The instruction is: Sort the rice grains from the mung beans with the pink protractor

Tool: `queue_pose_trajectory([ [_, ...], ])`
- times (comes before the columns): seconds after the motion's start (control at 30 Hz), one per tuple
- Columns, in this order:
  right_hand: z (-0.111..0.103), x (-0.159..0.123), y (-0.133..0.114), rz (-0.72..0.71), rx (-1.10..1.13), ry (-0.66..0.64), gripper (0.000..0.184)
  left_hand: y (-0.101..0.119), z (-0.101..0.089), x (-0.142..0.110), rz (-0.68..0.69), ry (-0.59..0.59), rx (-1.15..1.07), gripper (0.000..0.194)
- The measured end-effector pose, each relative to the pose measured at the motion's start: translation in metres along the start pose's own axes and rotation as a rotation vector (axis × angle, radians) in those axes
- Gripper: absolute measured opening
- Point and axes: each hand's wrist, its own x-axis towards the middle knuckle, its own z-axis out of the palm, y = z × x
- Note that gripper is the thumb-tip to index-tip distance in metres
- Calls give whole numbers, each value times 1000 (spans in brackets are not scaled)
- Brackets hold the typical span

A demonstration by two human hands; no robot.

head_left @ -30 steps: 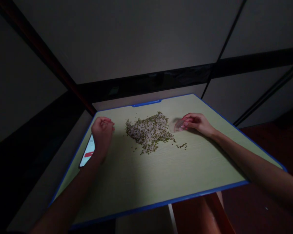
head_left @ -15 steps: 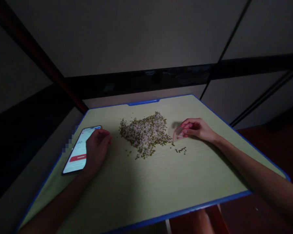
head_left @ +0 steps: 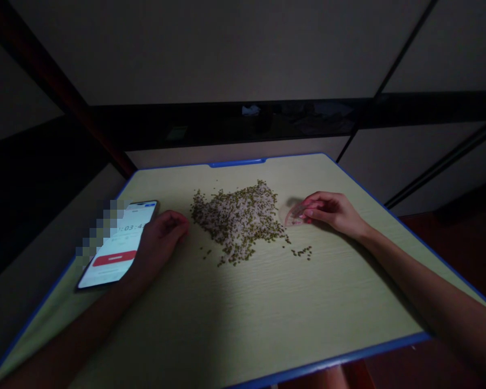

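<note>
A heap of mixed green beans and pale grains [head_left: 238, 219] lies in the middle of a light green table [head_left: 247, 313] with a blue rim. My left hand [head_left: 160, 240] rests on the table just left of the heap, fingers curled loosely, beside a lit phone [head_left: 117, 243] that shows a timer. My right hand [head_left: 332, 212] lies to the right of the heap, its fingers pinched on a small clear round dish [head_left: 294, 215] that touches the tabletop. A few stray beans [head_left: 302, 252] lie in front of that hand.
The room is dark. A blue handle [head_left: 237, 162] marks the table's far edge, with a wall and a dark rail behind it. A dark reddish floor shows at the right.
The view has swung left, so the phone now shows in full. My left hand has come off the phone and settled beside it. My right hand has stayed on the dish.
</note>
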Motion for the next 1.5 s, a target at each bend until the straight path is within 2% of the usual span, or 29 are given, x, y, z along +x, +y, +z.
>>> queue_pose_trajectory([
  [0.4,-3,-2,0,13,13,-33,22,1,2,0,-8,-1,3,5],
  [0.57,-3,0,0,-49,-8,25,21,1,2,0,-11,-6,2,5],
  [0.77,-3,-1,1,-4,34,-39,24,3,3,-1,-3,-9,-11,3],
  [1.2,-3,-2,-2,15,29,-41,21,0,2,0,10,-29,3,6],
  [1.4,-3,0,0,-44,21,-54,20,-3,1,2,23,-71,32,10],
  [1.5,-3,0,0,-29,24,-59,20,-4,0,2,20,-66,43,11],
])
